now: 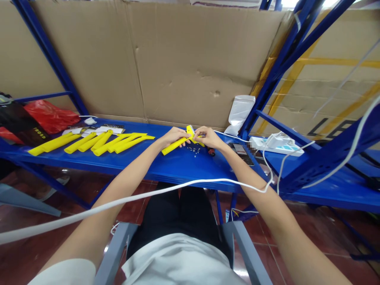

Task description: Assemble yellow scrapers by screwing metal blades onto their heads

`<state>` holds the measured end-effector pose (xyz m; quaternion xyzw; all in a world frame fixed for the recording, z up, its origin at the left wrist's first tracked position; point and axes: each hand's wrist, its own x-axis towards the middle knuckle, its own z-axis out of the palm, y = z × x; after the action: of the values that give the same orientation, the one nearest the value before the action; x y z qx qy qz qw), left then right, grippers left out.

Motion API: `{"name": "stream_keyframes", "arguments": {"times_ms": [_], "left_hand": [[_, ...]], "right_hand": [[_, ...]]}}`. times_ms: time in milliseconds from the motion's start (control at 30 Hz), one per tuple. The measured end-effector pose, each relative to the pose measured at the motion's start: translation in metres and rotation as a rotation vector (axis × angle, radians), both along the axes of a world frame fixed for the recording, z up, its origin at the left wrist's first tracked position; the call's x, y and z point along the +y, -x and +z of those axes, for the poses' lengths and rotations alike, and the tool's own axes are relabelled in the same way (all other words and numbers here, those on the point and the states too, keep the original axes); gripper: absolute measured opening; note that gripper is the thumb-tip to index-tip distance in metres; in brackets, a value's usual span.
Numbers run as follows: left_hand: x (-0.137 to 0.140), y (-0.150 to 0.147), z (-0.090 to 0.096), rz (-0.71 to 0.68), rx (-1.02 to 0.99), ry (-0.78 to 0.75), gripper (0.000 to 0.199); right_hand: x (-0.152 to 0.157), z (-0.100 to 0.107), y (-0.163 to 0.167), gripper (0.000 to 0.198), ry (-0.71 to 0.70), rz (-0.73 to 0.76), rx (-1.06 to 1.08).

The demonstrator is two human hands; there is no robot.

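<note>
My left hand (174,136) is closed around a yellow plastic tool (172,147), whose long hollow-looking handle slants toward me and whose wider head (190,130) rises between my hands. At that head, the fingers of my right hand (207,136) are pinched together; whatever is between them is too small to make out. Just below lie several tiny metallic pieces (194,150), which look like screws, loose on the blue table (184,168). Another yellow part shows partly under my right hand. A small red and black object (211,152) lies beside my right wrist.
Several yellow tube-like handles (102,143) lie in a row at left, near a red plastic bag (50,114) and a black bag (22,122). At right are a white power strip (276,145) and a phone-like dark object (242,152). A white cable (178,185) crosses before my arms.
</note>
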<state>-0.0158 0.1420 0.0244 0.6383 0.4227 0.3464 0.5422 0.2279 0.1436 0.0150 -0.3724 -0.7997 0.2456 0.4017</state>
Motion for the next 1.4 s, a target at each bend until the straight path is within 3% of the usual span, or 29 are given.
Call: {"name": "stream_keyframes", "arguments": {"times_ms": [400, 667, 800, 933, 1067, 1400], "left_hand": [[-0.002, 0.0, -0.001, 0.005, -0.007, 0.002, 0.02], [0.0, 0.0, 0.0, 0.041, -0.044, 0.017, 0.018], [0.002, 0.002, 0.001, 0.172, -0.082, -0.015, 0.018], [0.004, 0.005, 0.004, 0.248, -0.121, -0.043, 0.015], [0.004, 0.005, 0.007, 0.287, -0.159, -0.063, 0.015], [-0.001, 0.003, 0.009, 0.237, -0.158, -0.052, 0.012]], "right_hand": [[-0.001, -0.006, 0.004, 0.048, 0.224, -0.048, 0.064], [0.002, -0.006, 0.005, 0.063, 0.22, -0.087, 0.16], [0.001, -0.002, 0.001, 0.061, 0.093, -0.099, 0.117], [-0.005, 0.009, -0.007, 0.052, 0.01, 0.056, -0.12], [-0.011, 0.016, -0.013, 0.037, 0.099, 0.264, -0.351], [-0.007, 0.011, -0.011, 0.022, 0.142, 0.313, -0.441]]}}
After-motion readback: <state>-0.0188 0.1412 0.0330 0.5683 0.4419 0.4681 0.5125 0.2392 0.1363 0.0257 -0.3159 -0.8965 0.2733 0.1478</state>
